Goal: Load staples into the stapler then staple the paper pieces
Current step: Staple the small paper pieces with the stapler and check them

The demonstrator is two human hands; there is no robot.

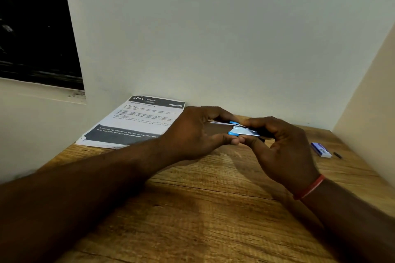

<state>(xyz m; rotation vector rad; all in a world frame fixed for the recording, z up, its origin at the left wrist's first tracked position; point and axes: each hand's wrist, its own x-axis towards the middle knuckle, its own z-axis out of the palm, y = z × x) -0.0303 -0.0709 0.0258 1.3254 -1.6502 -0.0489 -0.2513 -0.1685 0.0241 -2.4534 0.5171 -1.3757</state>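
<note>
The left hand [198, 132] and right hand [277, 145] meet over the middle of the worktop [192, 209], both closed on the stapler [243, 130]; the left grips its near end with fingers curled above and thumb beneath; the right pinches the far end, fingers over the top, thumb under; the stapler is blue and silver, held level above the wood, its top seemingly parted from the base, though whether staples sit inside I cannot tell; a red band [308, 188] circles the right wrist; behind the left hand the papers [132, 124] lie stacked at the wall; off to the right, well apart, a small staple box [320, 149] rests on the worktop, a dark bit [337, 154] just beside it.
</note>
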